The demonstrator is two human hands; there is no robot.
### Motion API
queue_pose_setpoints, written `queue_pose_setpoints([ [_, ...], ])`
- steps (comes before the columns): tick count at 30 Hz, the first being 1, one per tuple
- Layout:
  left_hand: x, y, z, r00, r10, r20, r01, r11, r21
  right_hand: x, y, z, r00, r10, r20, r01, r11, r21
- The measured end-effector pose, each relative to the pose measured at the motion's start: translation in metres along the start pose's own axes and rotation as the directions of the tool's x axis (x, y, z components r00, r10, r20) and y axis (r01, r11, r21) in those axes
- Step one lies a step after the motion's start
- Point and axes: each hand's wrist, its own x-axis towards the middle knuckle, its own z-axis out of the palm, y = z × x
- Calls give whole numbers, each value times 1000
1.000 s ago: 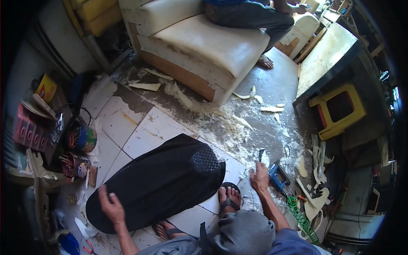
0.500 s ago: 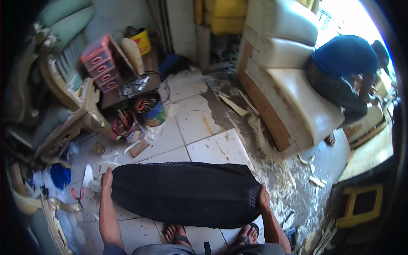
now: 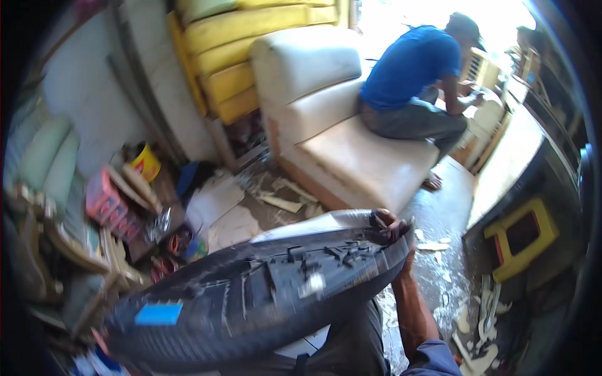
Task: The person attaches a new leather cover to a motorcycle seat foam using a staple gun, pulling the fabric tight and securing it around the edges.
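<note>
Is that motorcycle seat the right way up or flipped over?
Flipped over: the motorcycle seat shows its underside to the camera, with a blue patch.

Daylight from the upper right glares white; the black seat [image 3: 251,301] I hold is blurred; corners are dark.

A person in blue [image 3: 411,75] sits on a cream armless chair [image 3: 370,163], yellow upholstered furniture [image 3: 251,32] behind it. A pink drawer unit [image 3: 111,212] stands at left, a yellow plastic stool [image 3: 525,261] at right.
</note>
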Motion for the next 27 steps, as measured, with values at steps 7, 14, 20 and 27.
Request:
queue_pose_setpoints([
  [7,-13,-48,-116,944,-229,-238,319,452,833,-122,-6,-44,930,169,-328,-251,941,-227],
  [14,-28,-8,-35,890,-222,398,-455,-478,751,-135,-35,-55,922,318,-220,-382,840,-385],
  [20,-257,-135,263,-2,-438,899,-859,461,223,-127,-85,-4,882,370,-293,-471,656,-589],
  [27,-388,-256,334,-735,-423,530,-676,526,-517,-152,-125,21,841,144,-522,-541,174,-823],
])
